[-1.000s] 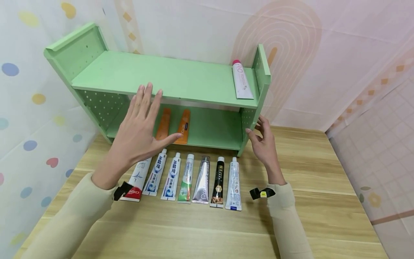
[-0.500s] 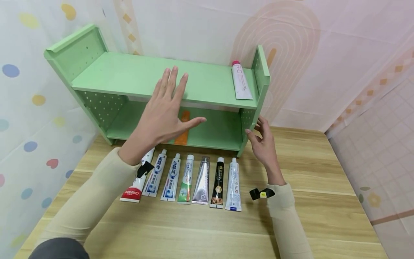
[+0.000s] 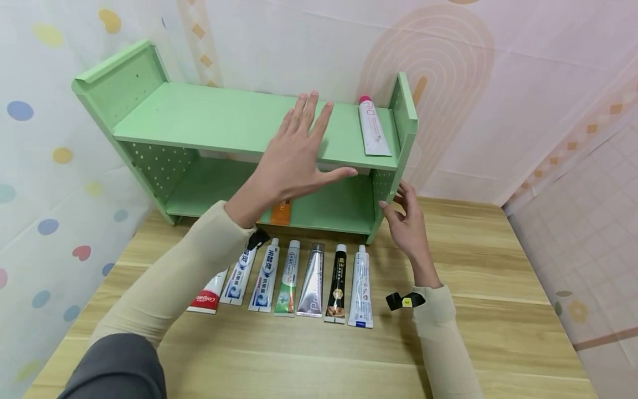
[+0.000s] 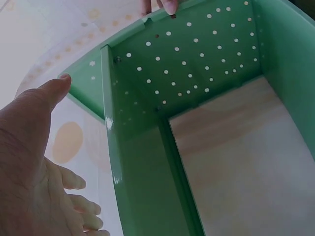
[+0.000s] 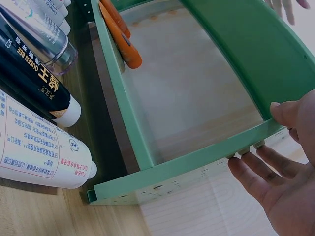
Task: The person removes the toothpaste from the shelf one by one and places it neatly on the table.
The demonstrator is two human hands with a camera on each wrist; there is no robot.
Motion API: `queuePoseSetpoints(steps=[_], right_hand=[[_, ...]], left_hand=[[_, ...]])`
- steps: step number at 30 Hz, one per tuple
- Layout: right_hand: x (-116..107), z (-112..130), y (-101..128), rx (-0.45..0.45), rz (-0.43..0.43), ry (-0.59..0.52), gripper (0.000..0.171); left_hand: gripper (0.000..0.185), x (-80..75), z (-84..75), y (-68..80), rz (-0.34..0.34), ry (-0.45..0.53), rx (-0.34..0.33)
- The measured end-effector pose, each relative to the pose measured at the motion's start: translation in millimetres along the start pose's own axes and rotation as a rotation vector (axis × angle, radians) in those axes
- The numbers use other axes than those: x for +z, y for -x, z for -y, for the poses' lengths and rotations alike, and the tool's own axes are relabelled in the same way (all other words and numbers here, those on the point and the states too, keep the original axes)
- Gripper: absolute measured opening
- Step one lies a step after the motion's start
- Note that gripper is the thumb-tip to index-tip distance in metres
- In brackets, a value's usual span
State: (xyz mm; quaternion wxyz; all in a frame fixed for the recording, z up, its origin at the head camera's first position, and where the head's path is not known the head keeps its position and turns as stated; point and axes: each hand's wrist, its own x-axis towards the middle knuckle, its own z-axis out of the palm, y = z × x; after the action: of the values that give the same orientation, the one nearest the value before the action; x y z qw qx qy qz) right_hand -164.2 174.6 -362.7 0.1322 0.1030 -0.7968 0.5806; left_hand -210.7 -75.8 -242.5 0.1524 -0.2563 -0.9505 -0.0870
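Observation:
A green two-tier shelf stands on the wooden table. My left hand hovers in front of its upper tier, fingers straight and thumb spread, holding nothing. At the shelf's right side panel, my right hand grips the edge, thumb on the front and fingers against the outer face. On the upper tier's right end lies a white toothpaste tube with a pink cap. Orange tubes lie on the lower tier, partly hidden behind my left hand in the head view.
Several toothpaste tubes lie in a row before the shelf, among them a red-and-white tube, a silver one, a black one and a white one. A patterned cloth hangs behind.
My left hand has moved to the right along the shelf front, fingers still straight. My right hand has stayed at the side panel. The shelf and tubes keep their places.

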Motion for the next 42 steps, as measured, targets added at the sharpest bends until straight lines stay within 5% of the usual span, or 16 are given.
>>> queuePoseSetpoints(steps=[9,17,26,42], right_hand=[[0,-3,-1,-0.035,0.009,-0.021,0.059],[1,-35,-10,-0.059,-0.002,-0.030,0.060],[2,-19,-7,-0.015,0.007,-0.014,0.057],[4,-36,-11,-0.070,-0.004,-0.028,0.057]], left_hand=[[0.123,3.3,-25.0,-32.8,0.089,0.034,0.019],[0.128,8.8,-41.6,-56.8,0.169,0.043,0.044],[0.133,18.0,-55.4,-74.6,0.273,-0.011,0.074],[0.133,21.8,-58.9,-81.8,0.358,-0.079,0.046]])
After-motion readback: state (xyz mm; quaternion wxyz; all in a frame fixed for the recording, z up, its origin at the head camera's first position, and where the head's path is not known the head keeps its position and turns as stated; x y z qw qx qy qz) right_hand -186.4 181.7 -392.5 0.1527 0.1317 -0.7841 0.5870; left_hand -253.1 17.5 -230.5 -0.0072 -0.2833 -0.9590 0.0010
